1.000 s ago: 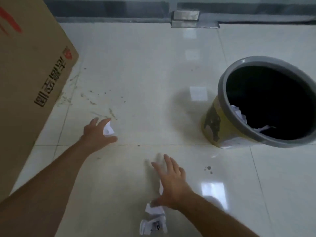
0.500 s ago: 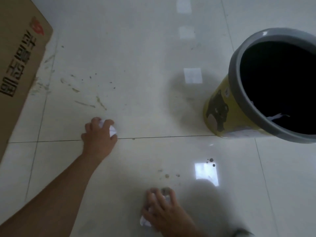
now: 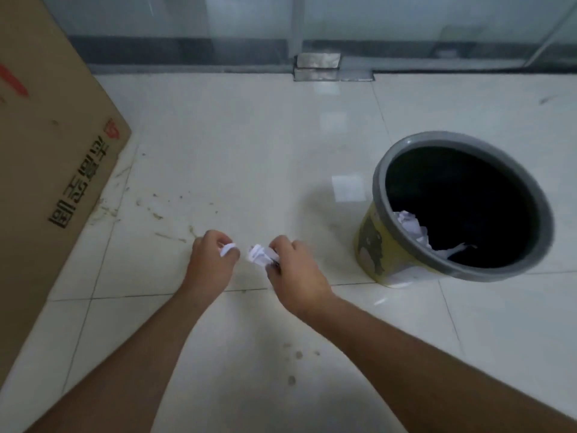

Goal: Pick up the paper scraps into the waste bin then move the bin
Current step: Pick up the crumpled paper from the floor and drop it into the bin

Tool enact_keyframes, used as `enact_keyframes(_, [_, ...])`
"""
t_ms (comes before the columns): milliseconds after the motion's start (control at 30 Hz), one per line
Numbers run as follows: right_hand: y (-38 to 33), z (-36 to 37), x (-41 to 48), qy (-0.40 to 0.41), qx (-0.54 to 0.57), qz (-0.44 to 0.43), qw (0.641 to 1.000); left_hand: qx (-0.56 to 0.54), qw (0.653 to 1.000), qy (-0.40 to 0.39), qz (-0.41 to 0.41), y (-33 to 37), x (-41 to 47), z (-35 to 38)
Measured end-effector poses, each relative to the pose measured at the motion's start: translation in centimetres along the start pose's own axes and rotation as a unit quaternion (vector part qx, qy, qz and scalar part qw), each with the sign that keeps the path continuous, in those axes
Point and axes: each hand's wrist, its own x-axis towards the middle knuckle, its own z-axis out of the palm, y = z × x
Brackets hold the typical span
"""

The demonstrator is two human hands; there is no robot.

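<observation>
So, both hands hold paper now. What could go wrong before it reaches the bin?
1. The right hand pinches its paper wad only at the fingertips, so it may slip out on the way.
2. The left hand is farther from the bin, so a toss of its scrap could fall short.
3. Paper already lies against the bin's near rim; new pieces landing there might bounce out.
</observation>
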Motion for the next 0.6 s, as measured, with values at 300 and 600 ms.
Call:
enact_keyframes(300, [-2.2,-23.4,3.7,0.233,0.079,-0.003,0.969,-0.184,0.97,-0.047,0.149,23.9,-0.8,-0.9])
enact_keyframes(600, [8.7,-30.3,-2.2,0.287,0.068,0.17,0.94,-0.124,0.967,-0.139,0.174,31.9,-6.7,8.7])
